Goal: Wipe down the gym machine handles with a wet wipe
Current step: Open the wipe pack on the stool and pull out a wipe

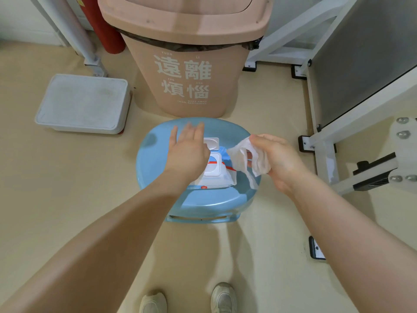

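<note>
Right hand (pixel 274 161) pinches wet wipe (pixel 250 159), limp sheet dangling above blue stool (pixel 203 199). Left hand (pixel 188 150), fingers straight, hovers over wipe pack (pixel 216 175), lid flipped up. Wipe light, soft, damp, likely slippery; best bunched in palm before wrapping machine handles, none identifiable here

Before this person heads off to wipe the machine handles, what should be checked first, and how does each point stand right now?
1. Wipe in the right hand: ok, held.
2. Wipe fully free of the pack: cannot tell, its tail hangs beside the pack.
3. Pack lid closed: not ok, it stands open.
4. Left hand free to shut the lid: ok, open above the pack.
5. Pack steady on the blue stool: ok, lying flat.
6. Bin nearby for the used wipe: ok, behind the stool.
</note>
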Action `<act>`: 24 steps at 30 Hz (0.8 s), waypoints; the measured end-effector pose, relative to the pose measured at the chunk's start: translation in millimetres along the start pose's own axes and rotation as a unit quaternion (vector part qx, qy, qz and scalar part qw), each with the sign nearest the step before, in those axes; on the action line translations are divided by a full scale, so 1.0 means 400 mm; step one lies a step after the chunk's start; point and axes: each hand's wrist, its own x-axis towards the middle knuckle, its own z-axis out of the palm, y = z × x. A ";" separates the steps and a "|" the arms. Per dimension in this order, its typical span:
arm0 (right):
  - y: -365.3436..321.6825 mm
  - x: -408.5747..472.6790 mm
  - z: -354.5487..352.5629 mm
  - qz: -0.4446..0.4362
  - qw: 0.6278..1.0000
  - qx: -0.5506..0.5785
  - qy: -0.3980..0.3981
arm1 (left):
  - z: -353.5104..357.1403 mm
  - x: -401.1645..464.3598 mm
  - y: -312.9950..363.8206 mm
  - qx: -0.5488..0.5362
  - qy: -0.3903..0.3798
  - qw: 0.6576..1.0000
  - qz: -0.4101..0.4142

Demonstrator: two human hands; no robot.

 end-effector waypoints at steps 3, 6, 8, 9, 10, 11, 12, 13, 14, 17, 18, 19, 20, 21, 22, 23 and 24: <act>-0.001 0.003 -0.011 -0.004 1.000 -0.015 -0.015 | 0.042 -0.047 -0.018 0.007 -0.054 0.996 0.075; 0.005 0.003 -0.016 -0.015 0.999 -0.039 -0.015 | 0.066 -0.098 -0.043 0.036 -0.167 0.981 0.091; 0.010 0.000 -0.019 -0.023 0.998 -0.051 -0.020 | 0.060 -0.071 -0.048 0.054 -0.226 0.969 0.082; 0.010 -0.006 -0.020 -0.023 0.998 -0.045 -0.029 | 0.038 -0.052 -0.038 0.051 -0.252 0.963 0.076; 0.006 -0.016 -0.021 -0.019 0.998 -0.035 -0.047 | 0.006 -0.034 -0.026 0.018 -0.260 0.964 0.058; -0.001 -0.029 -0.022 -0.009 0.997 -0.022 -0.070 | -0.036 -0.021 -0.012 -0.044 -0.241 0.969 0.035; -0.013 -0.046 -0.023 0.010 0.996 -0.008 -0.094 | -0.079 -0.021 0.007 -0.138 -0.205 0.969 0.014; -0.028 -0.066 -0.026 0.031 0.993 0.005 -0.114 | -0.125 -0.033 0.029 -0.248 -0.181 0.952 0.000; -0.047 -0.089 -0.028 0.052 0.990 0.013 -0.131 | -0.175 -0.052 0.053 -0.354 -0.174 0.919 0.002; -0.115 -0.165 -0.038 0.074 0.981 -0.015 -0.179 | -0.311 -0.104 0.105 -0.455 -0.243 0.854 0.061; -0.140 -0.192 -0.043 0.075 0.979 -0.038 -0.187 | -0.345 -0.116 0.111 -0.423 -0.255 0.865 0.089; -0.163 -0.216 -0.047 0.076 0.977 -0.059 -0.190 | -0.378 -0.128 0.114 -0.394 -0.262 0.875 0.104; -0.184 -0.240 -0.052 0.084 0.975 -0.071 -0.194 | -0.409 -0.136 0.113 -0.373 -0.271 0.881 0.105; -0.203 -0.264 -0.054 0.098 0.972 -0.081 -0.199 | -0.438 -0.144 0.112 -0.357 -0.279 0.886 0.100; -0.221 -0.286 -0.055 0.116 0.968 -0.090 -0.205 | -0.463 -0.155 0.110 -0.334 -0.278 0.896 0.094; -0.239 -0.304 -0.056 0.129 0.966 -0.092 -0.203 | -0.485 -0.166 0.109 -0.304 -0.266 0.910 0.094; -0.257 -0.318 -0.058 0.132 0.968 -0.077 -0.198 | -0.505 -0.176 0.108 -0.275 -0.252 0.923 0.097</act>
